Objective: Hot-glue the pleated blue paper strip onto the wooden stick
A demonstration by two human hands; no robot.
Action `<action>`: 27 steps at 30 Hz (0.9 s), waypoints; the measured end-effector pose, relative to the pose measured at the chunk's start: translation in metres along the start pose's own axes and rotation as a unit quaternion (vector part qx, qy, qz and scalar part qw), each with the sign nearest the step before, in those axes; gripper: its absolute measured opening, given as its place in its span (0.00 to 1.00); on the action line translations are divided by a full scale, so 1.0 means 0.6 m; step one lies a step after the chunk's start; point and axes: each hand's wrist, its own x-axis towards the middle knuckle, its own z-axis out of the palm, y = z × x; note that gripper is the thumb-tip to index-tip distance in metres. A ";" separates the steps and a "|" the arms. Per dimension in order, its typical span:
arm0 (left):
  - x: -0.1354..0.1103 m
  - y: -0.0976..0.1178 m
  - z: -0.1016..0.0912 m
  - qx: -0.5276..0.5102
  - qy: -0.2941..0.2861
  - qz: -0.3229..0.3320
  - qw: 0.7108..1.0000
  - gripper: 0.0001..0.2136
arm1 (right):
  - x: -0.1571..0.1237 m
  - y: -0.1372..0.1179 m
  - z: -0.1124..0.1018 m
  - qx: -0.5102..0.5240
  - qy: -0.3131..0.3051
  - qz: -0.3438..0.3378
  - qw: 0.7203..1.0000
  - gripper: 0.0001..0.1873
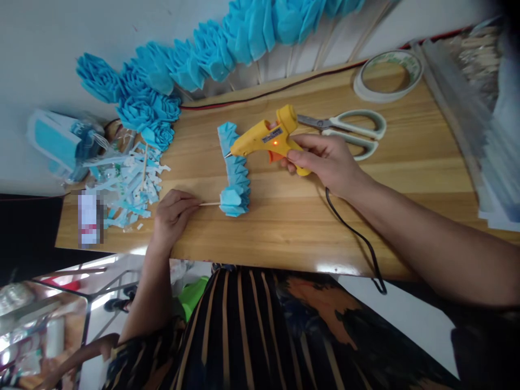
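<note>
My right hand (314,157) grips a yellow hot glue gun (264,138) with an orange trigger and a small lit red light. Its metal nozzle points left, over the flat edge of a pleated blue strip (238,170) lying on the table. At its near end the strip is rolled into a blue flower (233,200) on a thin wooden stick (209,204). Between its fingertips my left hand (174,214) pinches the other end of that stick. Whether the nozzle touches the strip I cannot tell.
White-handled scissors (357,127) lie behind my right hand, near a tape roll (388,76). Blue flowers (211,51) line the back of the wooden table (292,227). Blue scraps (136,181) and a pixelated object (89,219) sit at left. The glue gun's cord (357,233) hangs over the front edge.
</note>
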 end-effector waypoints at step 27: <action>0.003 -0.013 0.007 0.032 0.000 -0.023 0.999 0.09 | 0.007 0.017 0.003 0.009 -0.016 -0.027 0.999 0.22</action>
